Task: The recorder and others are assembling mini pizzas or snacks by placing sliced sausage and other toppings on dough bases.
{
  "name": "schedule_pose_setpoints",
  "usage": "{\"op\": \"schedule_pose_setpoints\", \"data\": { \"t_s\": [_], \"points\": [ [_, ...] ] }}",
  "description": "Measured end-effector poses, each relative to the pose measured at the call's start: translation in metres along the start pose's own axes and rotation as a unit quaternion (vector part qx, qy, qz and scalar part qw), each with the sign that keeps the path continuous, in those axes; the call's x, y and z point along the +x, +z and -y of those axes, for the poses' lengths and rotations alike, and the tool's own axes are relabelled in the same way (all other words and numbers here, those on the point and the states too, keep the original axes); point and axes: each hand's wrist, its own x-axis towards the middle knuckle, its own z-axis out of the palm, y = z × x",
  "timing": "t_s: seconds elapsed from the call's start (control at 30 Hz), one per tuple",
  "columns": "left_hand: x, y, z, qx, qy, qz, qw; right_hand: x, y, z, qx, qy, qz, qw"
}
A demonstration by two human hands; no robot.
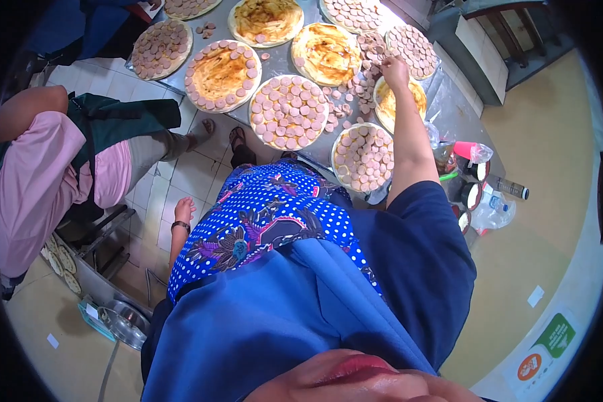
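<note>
The left hand (183, 212) is hanging low beside the blue dotted skirt (275, 214), fingers loosely curled and gripping nothing, a dark band sitting at its wrist. The right arm, in a dark blue sleeve, is stretching forward across the metal table (449, 110). The right hand (395, 70) is hovering over the loose pink sausage slices (365, 84), fingers bunched downward; whether it is pinching a slice cannot be told. Just beneath that hand a round yellow flatbread (415, 99) is lying partly bare. Nearer than the hand, a sliced-covered round (363, 157) is sitting at the table edge. Right of the forearm, a clear plastic bottle (509, 187) and a pink-capped container (465, 149) are standing. Beyond the hand, another fully covered round (412, 50) is resting.
</note>
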Motion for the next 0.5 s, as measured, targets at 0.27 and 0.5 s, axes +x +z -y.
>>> {"op": "schedule_pose_setpoints", "data": {
  "t_s": [0.27, 0.5],
  "points": [
    [0.001, 0.009, -0.005, 0.036, -0.005, 0.02, 0.999, -0.017, -0.035, 0.004, 0.406, 0.151, 0.071, 0.899],
    [0.017, 0.007, -0.029, -0.009, 0.013, 0.021, 1.0, -0.03, -0.009, 0.028, 0.011, -0.109, 0.073, 0.991]
  ]
}}
